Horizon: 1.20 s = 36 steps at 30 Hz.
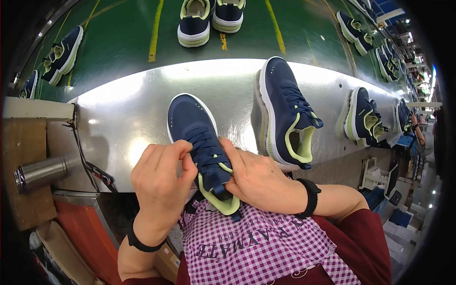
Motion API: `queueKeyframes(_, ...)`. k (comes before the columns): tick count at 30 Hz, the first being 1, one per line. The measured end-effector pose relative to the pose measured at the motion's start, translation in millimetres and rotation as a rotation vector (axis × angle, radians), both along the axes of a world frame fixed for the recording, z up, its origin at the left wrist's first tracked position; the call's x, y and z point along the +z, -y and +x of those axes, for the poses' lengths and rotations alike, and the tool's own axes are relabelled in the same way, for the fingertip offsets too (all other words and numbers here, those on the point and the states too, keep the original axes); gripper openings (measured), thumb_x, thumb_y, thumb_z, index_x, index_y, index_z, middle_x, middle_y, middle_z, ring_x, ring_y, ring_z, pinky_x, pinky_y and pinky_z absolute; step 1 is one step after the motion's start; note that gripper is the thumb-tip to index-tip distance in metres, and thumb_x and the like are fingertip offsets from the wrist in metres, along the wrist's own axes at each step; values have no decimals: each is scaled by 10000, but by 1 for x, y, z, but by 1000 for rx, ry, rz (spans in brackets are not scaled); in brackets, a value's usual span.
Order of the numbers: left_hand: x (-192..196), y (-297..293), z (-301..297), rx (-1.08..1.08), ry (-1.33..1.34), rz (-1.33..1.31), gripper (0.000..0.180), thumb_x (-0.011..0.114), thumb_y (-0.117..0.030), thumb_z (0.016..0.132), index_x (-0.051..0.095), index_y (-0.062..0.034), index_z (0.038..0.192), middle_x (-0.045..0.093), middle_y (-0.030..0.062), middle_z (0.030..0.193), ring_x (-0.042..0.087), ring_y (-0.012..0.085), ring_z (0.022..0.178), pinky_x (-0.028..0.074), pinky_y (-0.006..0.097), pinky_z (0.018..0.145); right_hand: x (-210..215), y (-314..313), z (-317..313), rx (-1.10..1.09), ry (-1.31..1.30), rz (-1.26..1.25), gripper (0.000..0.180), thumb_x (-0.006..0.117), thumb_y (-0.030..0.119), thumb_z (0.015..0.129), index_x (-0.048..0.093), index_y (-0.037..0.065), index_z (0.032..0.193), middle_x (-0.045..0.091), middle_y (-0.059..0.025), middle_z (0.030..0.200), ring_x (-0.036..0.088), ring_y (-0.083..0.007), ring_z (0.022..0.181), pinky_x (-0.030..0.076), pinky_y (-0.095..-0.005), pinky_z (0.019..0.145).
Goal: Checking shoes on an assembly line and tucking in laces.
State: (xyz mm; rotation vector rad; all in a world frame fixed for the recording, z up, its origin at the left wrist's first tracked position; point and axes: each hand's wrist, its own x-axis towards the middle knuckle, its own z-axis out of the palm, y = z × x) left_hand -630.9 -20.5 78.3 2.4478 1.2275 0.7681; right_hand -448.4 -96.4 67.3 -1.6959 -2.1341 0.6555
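A navy sneaker [192, 114] with a white sole and lime-green lining rests on the metal table in front of me, its toe away from me and its heel against my apron. Along its right side lies my right hand [259, 180], gripping the upper near the tongue. My left hand [161, 180] is closed in a pinch beside the laces [203, 142] on the shoe's left side; what its fingertips hold is hidden. To the right, a second navy sneaker [287, 104] stands on the table with its laces crossed and its opening toward me.
Beyond the metal table [128, 102] runs a green conveyor belt [247, 47] with yellow lines, carrying several matching shoes. Another shoe pair [363, 116] sits farther right on the table. At left are a steel flask [42, 173] and a dark strap [85, 156]. A co-worker's arm [418, 128] shows far right.
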Motion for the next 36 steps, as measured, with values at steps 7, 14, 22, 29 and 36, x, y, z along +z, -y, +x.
queueKeyframes(7,2,8,-21,-139,237,-194,630,806,-80,652,551,27,1219,620,140,1148,611,306,1070,494,375,910,-6,-1,4,-19,-149,-53,637,623,85,784,372,-198,1296,597,-244,848,641,-344,720,543,-390,621)
queueKeyframes(14,-31,38,0,-28,342,-297,789,785,-68,618,479,46,1336,635,191,1206,602,357,1127,506,413,927,2,1,8,-40,-138,-151,678,624,82,798,319,-142,1360,605,-245,915,645,-370,776,537,-414,683)
queueKeyframes(22,-36,60,5,255,385,-521,894,703,-1,738,252,-57,1508,363,185,1485,451,331,1299,468,423,993,39,22,43,-5,-26,250,346,720,185,769,546,-2,1003,559,-89,740,599,-229,696,488,-317,578)
queueKeyframes(29,-34,31,33,46,331,-625,770,616,-113,888,190,-38,1526,416,178,1413,491,276,1224,487,350,932,40,48,72,-256,61,96,689,790,183,685,533,124,1321,558,-151,1102,562,-289,925,506,-364,793)
queueKeyframes(36,-39,21,101,-255,442,-717,866,637,2,848,95,-50,1522,284,169,1448,370,313,1333,489,441,981,44,50,77,-228,208,60,739,826,306,630,549,248,1313,544,-171,1068,539,-317,938,481,-398,813)
